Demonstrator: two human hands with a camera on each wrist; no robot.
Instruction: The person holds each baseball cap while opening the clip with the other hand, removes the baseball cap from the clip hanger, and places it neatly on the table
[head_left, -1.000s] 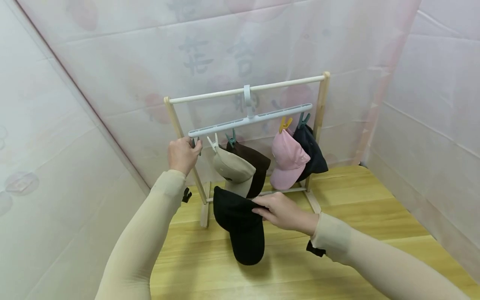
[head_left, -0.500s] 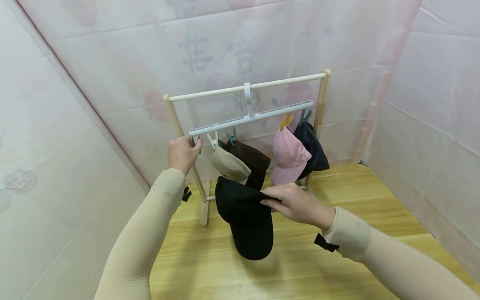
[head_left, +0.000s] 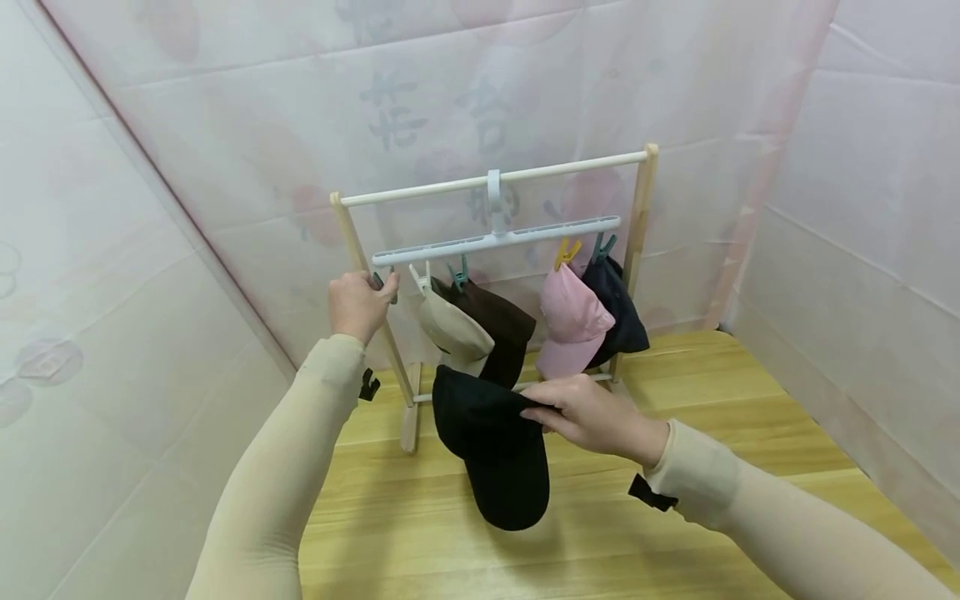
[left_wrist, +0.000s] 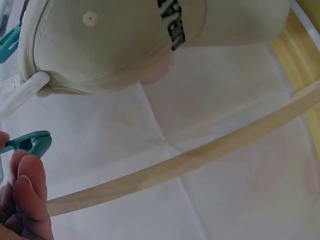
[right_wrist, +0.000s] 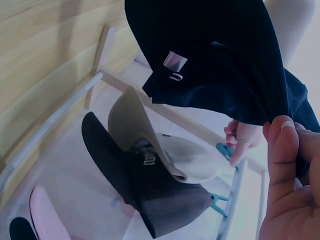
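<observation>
Right hand (head_left: 600, 417): fingers and thumb pinched together on the back edge of a black cap (head_left: 491, 450). The cap hangs down and to the left of the pinch, brim lowest, above the wooden floor (head_left: 675, 392). In the right wrist view the thumb (right_wrist: 285, 150) presses the dark fabric, and the cap's back strap with its small metal buckle shows above and left of the grip.

Left hand (head_left: 360, 302): raised at the left end of the white clip hanger (head_left: 495, 242), fingers curled about a teal clip (left_wrist: 30, 142). The left wrist view shows the fingertips (left_wrist: 30, 195) at that clip; whether the clip is squeezed apart is hard to tell, as most of it lies out of frame.

Beige cap (head_left: 453, 329): held by a white clip just right of the left hand, directly above the black cap.

Brown cap (head_left: 502, 325): on a teal clip, just behind and right of the beige cap, overlapping it.

Pink cap (head_left: 570, 321): on a yellow clip, well right of the left hand, above and behind the right hand.

Navy cap (head_left: 617, 312): on a teal clip at the hanger's right end, touching the pink cap.

Wooden rack (head_left: 643, 217): its top rail carries the hanger's hook; its left post runs just beside the left hand.
</observation>
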